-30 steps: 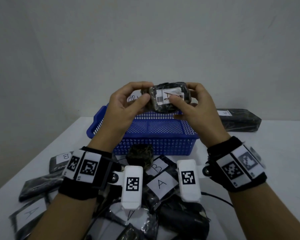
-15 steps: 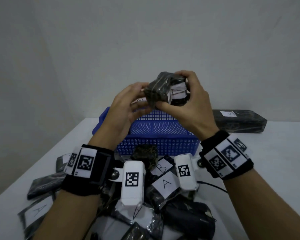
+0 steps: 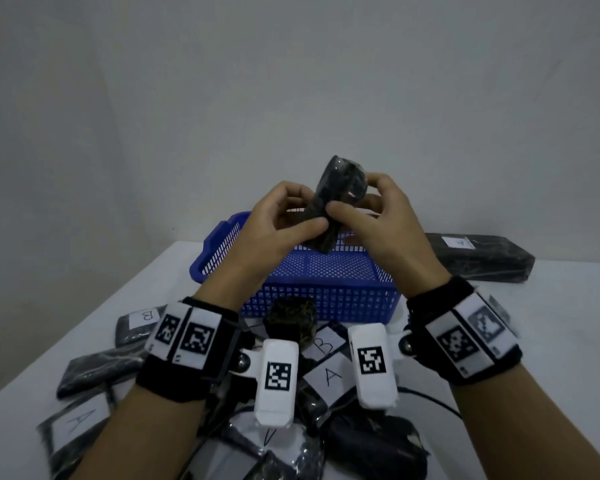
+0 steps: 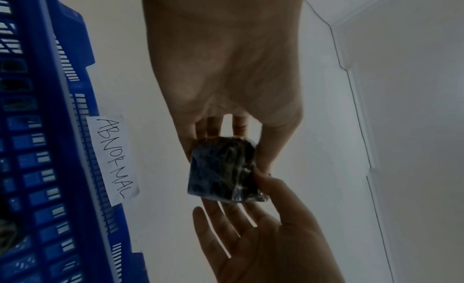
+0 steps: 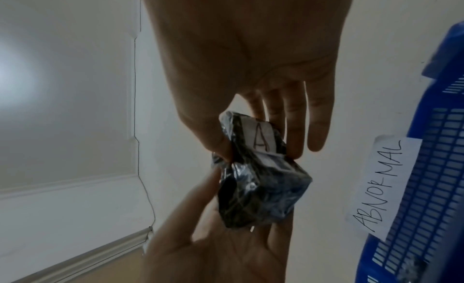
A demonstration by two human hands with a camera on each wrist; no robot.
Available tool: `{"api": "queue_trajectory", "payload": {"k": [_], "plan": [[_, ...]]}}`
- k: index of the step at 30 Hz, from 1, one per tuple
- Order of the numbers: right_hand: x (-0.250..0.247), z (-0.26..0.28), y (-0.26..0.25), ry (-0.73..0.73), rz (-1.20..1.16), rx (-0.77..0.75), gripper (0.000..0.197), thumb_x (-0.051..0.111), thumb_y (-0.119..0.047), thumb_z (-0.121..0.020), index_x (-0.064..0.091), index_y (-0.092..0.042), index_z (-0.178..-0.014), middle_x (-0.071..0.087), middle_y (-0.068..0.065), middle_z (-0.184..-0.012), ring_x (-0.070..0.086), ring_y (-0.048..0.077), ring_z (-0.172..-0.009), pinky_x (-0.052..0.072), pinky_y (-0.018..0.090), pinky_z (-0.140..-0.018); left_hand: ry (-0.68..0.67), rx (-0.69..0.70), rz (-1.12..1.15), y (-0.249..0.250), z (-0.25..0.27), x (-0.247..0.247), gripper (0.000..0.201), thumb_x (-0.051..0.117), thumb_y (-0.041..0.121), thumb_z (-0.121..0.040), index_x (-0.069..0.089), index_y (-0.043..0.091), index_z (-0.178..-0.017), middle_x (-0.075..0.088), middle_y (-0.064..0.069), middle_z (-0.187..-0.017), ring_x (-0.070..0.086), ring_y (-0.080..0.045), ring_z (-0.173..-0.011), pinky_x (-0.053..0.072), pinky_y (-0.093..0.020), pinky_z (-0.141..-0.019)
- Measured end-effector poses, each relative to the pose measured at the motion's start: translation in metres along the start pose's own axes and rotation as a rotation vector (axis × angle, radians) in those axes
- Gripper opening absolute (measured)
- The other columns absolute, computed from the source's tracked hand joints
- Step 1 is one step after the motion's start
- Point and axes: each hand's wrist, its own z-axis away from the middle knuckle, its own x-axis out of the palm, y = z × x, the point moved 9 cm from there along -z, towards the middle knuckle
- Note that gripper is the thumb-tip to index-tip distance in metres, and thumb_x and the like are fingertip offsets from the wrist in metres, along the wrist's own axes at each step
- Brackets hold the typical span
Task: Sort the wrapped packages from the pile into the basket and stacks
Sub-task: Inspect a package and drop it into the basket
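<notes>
Both hands hold one dark wrapped package (image 3: 340,199) above the near half of the blue basket (image 3: 319,292). The left hand (image 3: 274,230) pinches its lower end between thumb and fingers; the right hand (image 3: 385,223) grips its upper part with thumb and curled fingers. In the head view the package stands tilted, and its label is turned away there; the right wrist view shows a white label marked "A" (image 5: 261,140) on it. The hands hide most of the basket's inside, so what lies in it cannot be made out. A paper reading "ABNORMAL" (image 4: 113,160) hangs at the basket's far rim.

The pile (image 3: 326,375) of dark packages, some with "A" or "B" labels, lies on the near part of the white surface (image 3: 551,341), partly covered by the wrists and wrist cameras and cut off at the bottom edge. A long dark package (image 3: 478,258) with a small label lies far right, just beside the basket. The surface runs up to a plain grey wall (image 3: 291,81); its left edge slants close by the pile, while the right side lies bare.
</notes>
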Motion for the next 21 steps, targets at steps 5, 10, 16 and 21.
{"api": "queue_trajectory", "payload": {"k": [5, 10, 16, 21], "plan": [[-0.011, 0.003, -0.008, 0.062, 0.067, -0.125, 0.046, 0.082, -0.018, -0.079, 0.055, -0.021, -0.115, 0.075, 0.001, -0.092, 0.073, 0.015, -0.074, 0.062, 0.037, -0.071, -0.024, -0.020, -0.073, -0.001, 0.001, -0.003, 0.012, 0.054, 0.035, -0.097, 0.059, 0.024, -0.098, 0.066, 0.009, -0.094, 0.064, -0.007, -0.094, 0.052, -0.026, -0.078], [0.006, 0.010, -0.021, -0.029, 0.237, -0.242, 0.053, 0.083, -0.018, -0.079, 0.053, -0.022, -0.123, 0.070, -0.005, -0.110, 0.068, 0.006, -0.090, 0.059, 0.028, -0.075, -0.023, -0.202, -0.049, -0.009, 0.005, -0.004, 0.060, 0.034, 0.072, -0.085, 0.062, 0.033, -0.121, 0.072, 0.007, -0.112, 0.068, -0.009, -0.104, 0.059, -0.035, -0.071], [0.030, 0.015, -0.017, -0.254, 0.228, -0.250, 0.065, 0.078, -0.019, -0.087, 0.044, -0.023, -0.142, 0.054, -0.007, -0.142, 0.056, 0.008, -0.124, 0.052, 0.024, -0.098, -0.002, -0.226, -0.016, -0.009, 0.008, -0.008, 0.049, 0.060, 0.052, -0.090, 0.061, 0.022, -0.129, 0.070, -0.004, -0.116, 0.068, -0.015, -0.105, 0.059, -0.033, -0.075], [0.025, 0.015, -0.003, -0.271, 0.075, 0.003, 0.053, 0.054, -0.052, -0.096, 0.043, -0.033, -0.144, 0.049, -0.011, -0.146, 0.057, 0.007, -0.123, 0.051, 0.026, -0.096, 0.088, -0.110, -0.045, -0.001, 0.003, -0.018, 0.021, 0.061, 0.022, -0.096, 0.065, 0.016, -0.116, 0.071, -0.003, -0.104, 0.069, -0.013, -0.092, 0.056, -0.028, -0.069]]}}
